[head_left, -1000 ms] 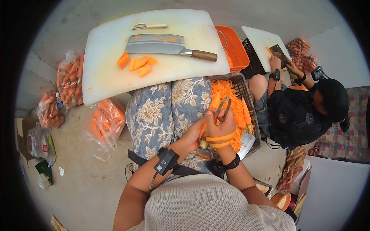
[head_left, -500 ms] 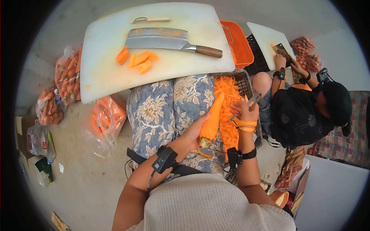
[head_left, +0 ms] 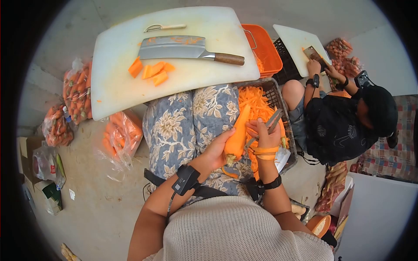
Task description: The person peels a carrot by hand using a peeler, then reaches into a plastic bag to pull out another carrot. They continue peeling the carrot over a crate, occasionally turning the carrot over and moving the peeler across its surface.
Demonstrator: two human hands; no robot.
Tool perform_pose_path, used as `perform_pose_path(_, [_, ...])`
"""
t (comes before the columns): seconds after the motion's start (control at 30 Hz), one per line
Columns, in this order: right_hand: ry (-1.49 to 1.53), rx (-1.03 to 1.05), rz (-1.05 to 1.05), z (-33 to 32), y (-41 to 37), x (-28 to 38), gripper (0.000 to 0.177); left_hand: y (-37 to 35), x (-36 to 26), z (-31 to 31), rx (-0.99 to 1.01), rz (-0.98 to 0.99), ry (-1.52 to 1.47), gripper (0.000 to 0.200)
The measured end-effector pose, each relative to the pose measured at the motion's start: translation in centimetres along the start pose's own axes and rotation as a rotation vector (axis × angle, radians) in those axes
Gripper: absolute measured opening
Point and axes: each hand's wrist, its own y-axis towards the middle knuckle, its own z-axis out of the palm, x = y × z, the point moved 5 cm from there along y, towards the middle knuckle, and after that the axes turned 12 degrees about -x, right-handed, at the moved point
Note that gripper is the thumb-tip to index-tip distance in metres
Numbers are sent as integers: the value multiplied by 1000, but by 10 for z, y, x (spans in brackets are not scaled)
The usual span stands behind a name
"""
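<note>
My left hand [head_left: 216,150] is closed round the thick end of a large peeled carrot [head_left: 237,138], its tip pointing away from me. Close beside it, my right hand [head_left: 266,135] grips a metal peeler [head_left: 274,118], whose working end sits near the carrot's side. Orange peel strips [head_left: 265,152] cling round the heel of that hand. Below both hands, a heap of carrot peelings [head_left: 252,96] fills a dark plastic crate [head_left: 273,89]. A peel strip [head_left: 229,173] hangs by the carrot's stem end. The fingers partly hide the peeler.
A white cutting board [head_left: 117,82] ahead bears a cleaver [head_left: 174,48], another peeler [head_left: 165,27] and carrot chunks [head_left: 152,71]. Bagged carrots [head_left: 122,132] stand at left. An orange bin [head_left: 270,61] is beyond the crate. At right, a co-worker [head_left: 335,126] cuts on another board [head_left: 294,41].
My right hand with the peeler has moved left and toward me, closer to the carrot. The carrot stays almost in place. At right, the co-worker's knife has shifted slightly.
</note>
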Motion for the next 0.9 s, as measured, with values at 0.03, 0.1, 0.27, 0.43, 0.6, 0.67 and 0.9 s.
perform_pose_path(0.03, [3, 3, -2, 4, -6, -1, 25, -2, -1, 2, -24, 3, -17, 50])
perform_pose_path(0.1, [-34, 50, -184, 10, -19, 5, 24, -3, -1, 2, -48, 9, -33, 48])
perform_pose_path(0.27, [-245, 43, -420, 18, -36, 12, 25, -7, -5, 18, 14, 174, -66, 39])
perform_pose_path(0.43, [-348, -12, -497, 19, -28, 3, 29, -4, -2, 11, -11, 98, -92, 37])
perform_pose_path(0.6, [-414, 0, -473, 21, -24, 9, 28, -1, -3, 11, -27, 56, -92, 36])
perform_pose_path(0.67, [-440, 6, -483, 22, -18, 9, 28, 2, -2, 8, -36, 91, -94, 39])
perform_pose_path(0.9, [-207, -134, -184, -20, 61, -3, 32, -1, 2, -6, -86, 47, 41, 45])
